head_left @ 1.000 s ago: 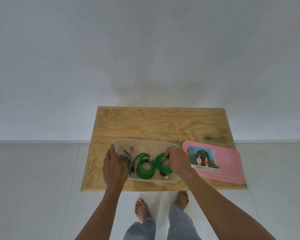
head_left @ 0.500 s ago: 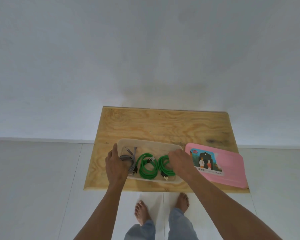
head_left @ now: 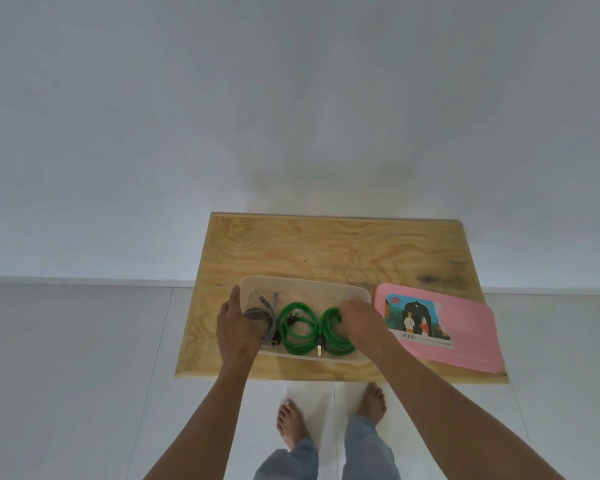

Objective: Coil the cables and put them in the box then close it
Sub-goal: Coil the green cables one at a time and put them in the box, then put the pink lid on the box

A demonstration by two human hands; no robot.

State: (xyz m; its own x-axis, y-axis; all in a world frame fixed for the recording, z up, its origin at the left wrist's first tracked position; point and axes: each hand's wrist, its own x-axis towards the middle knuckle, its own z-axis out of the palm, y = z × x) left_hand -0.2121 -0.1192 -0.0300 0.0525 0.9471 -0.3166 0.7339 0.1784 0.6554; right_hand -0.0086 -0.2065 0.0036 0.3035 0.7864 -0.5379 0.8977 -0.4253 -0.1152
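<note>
A clear plastic box sits near the front of the wooden table. Inside lie a coiled grey cable at the left and two coiled green cables, one in the middle and one at the right. My left hand grips the box's left end, thumb along its side. My right hand rests inside the box on the right green coil, fingers curled over it. The pink lid, with a picture label, lies flat on the table right of the box.
The table stands against a white wall. Its back half is bare wood. White tiled floor surrounds it, and my bare feet show below the front edge.
My hands keep their places on the box and the right green coil. The view has shifted slightly, so the table sits a little more to the right.
</note>
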